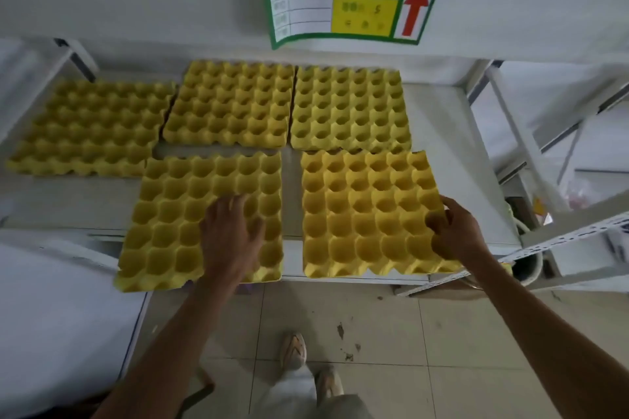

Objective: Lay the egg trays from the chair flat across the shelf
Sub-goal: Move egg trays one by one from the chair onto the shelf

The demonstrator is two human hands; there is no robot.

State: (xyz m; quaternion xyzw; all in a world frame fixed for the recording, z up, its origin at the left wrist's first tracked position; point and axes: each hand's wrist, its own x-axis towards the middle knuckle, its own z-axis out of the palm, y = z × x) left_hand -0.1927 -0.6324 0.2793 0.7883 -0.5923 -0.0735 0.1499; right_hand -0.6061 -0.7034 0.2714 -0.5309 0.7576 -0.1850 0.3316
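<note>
Five trays lie on the shelf (439, 133). The left hand (231, 235) rests flat and spread on the near left tray (177, 214); the right hand (456, 235) pinches the near right tray (367, 214). Push both further in, clear of the edge.

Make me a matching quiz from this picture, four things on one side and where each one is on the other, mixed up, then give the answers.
Things:
1. left hand
2. right hand
3. green label
4. shoe

Places:
A. on the floor tiles below the shelf
B. at the right edge of the front right egg tray
C. on the white beam above the trays
D. flat on the front left egg tray

Pairs: 1-D, 2-B, 3-C, 4-A
</note>
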